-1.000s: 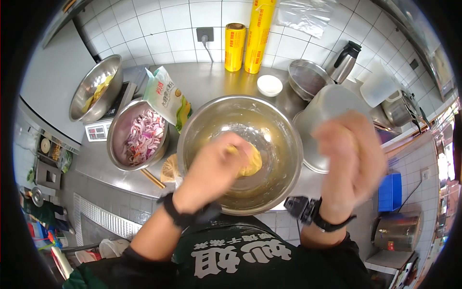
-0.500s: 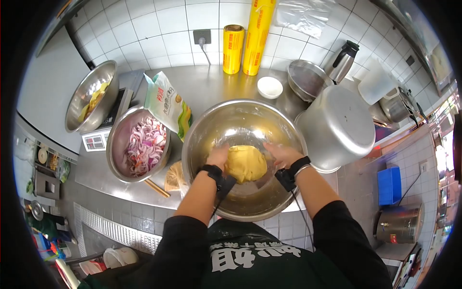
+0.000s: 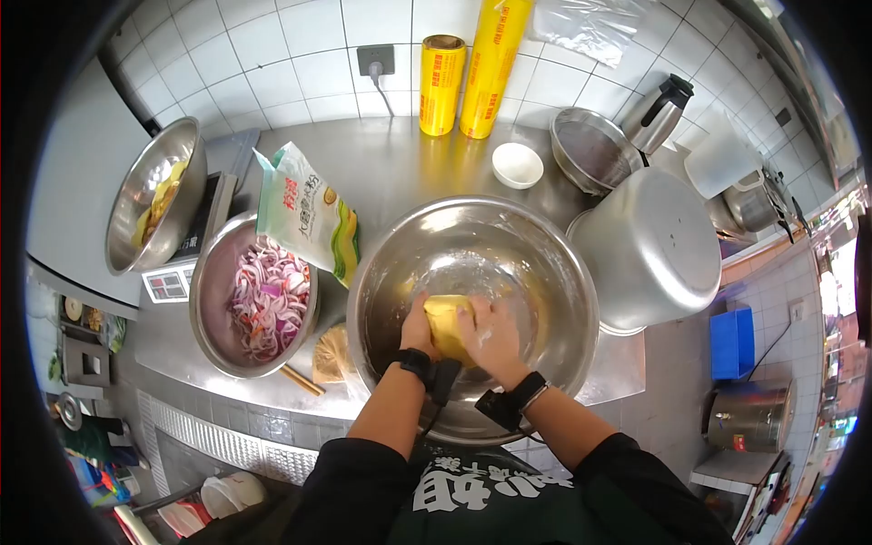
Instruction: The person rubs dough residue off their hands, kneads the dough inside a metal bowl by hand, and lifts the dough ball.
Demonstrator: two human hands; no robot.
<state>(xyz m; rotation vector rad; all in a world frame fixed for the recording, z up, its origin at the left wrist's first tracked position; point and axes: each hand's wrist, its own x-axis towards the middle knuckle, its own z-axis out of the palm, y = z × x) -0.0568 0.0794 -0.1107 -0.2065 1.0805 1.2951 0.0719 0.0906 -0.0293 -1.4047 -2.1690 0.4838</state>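
A lump of yellow dough (image 3: 449,329) is inside the large steel bowl (image 3: 581,318), pressed between both hands. My left hand (image 3: 419,327) is curved along the dough's left side. My right hand (image 3: 493,338) presses on its right side, the fingers partly over the top. Thin white smears mark the bowl's inner wall. Left of the bowl stands a green and white packet (image 3: 304,213), and below it lies a clear bag with brown contents (image 3: 333,355).
A bowl of sliced red onion (image 3: 213,309) stands left, with a tilted bowl (image 3: 123,222) on a scale beyond. Yellow rolls (image 3: 442,86), a small white bowl (image 3: 517,166) and a strainer (image 3: 595,150) are behind. An upturned pot (image 3: 649,250) is right.
Both hands were apart beside the dough and have closed in on its sides. The dough looks narrower and taller. The view has shifted slightly.
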